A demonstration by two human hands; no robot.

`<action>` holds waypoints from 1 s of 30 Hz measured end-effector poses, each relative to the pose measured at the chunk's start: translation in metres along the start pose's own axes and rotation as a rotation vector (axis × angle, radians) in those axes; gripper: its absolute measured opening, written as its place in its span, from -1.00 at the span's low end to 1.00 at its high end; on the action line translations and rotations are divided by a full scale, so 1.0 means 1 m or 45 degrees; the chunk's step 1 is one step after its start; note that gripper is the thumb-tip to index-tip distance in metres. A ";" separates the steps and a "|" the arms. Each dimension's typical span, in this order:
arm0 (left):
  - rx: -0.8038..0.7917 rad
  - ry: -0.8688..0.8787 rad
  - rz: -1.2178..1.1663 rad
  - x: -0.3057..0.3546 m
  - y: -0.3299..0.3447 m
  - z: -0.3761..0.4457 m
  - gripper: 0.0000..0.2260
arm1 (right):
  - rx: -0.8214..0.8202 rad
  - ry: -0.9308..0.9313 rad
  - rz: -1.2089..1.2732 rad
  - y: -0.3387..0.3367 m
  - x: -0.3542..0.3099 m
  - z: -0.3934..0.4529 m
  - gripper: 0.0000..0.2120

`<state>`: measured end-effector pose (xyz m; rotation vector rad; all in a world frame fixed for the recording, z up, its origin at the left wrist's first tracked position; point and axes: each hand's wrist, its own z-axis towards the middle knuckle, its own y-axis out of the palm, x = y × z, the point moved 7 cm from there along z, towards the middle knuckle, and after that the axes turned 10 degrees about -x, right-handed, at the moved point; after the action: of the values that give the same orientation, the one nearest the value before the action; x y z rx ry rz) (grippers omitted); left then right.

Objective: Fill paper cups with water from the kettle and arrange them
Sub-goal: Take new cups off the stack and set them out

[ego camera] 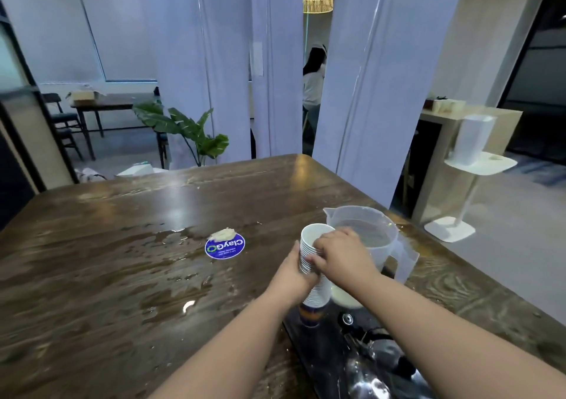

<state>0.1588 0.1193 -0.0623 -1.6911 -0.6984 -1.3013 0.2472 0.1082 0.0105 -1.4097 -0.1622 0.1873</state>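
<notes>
Paper cups (315, 264): nested stack, upright on the wet table (122, 261), beside the water-filled pitcher (367, 239).
Your left hand (295, 273) grips the stack; your right hand (340, 251) pinches its upper rims.

A tall stack of white paper cups (312, 264) stands upright near the right side of the wooden tabletop (122, 276), its rims showing as fine stacked rings and its lowest cup printed with dark blue and orange bands. My left hand (295, 271) wraps the stack's middle while my right hand (340, 254) pinches the upper rims. Just beside it, to the right and behind, a clear plastic kettle (370, 239) sits upright holding water, spout pointing left.
</notes>
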 end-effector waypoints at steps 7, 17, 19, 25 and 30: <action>0.043 0.041 -0.099 -0.013 0.000 0.006 -0.52 | 0.004 -0.041 0.012 -0.004 -0.001 0.000 -0.70; -0.053 -0.030 -0.271 -0.007 -0.003 -0.016 0.00 | 0.240 -0.040 0.066 -0.057 -0.020 -0.013 -0.75; 0.032 0.028 -0.283 0.000 -0.020 -0.028 0.01 | 0.324 -0.064 0.041 -0.077 -0.026 -0.017 -0.76; 0.159 0.289 -0.077 0.047 -0.085 -0.097 0.06 | 0.454 -0.066 0.075 -0.124 -0.074 -0.042 -0.70; 0.013 0.337 0.001 0.033 -0.109 -0.149 0.02 | 0.040 -0.198 0.430 -0.087 -0.146 -0.053 -0.77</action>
<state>0.0084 0.0363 0.0128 -1.4749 -0.5464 -1.4843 0.1195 0.0109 0.0880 -1.3845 -0.0477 0.5772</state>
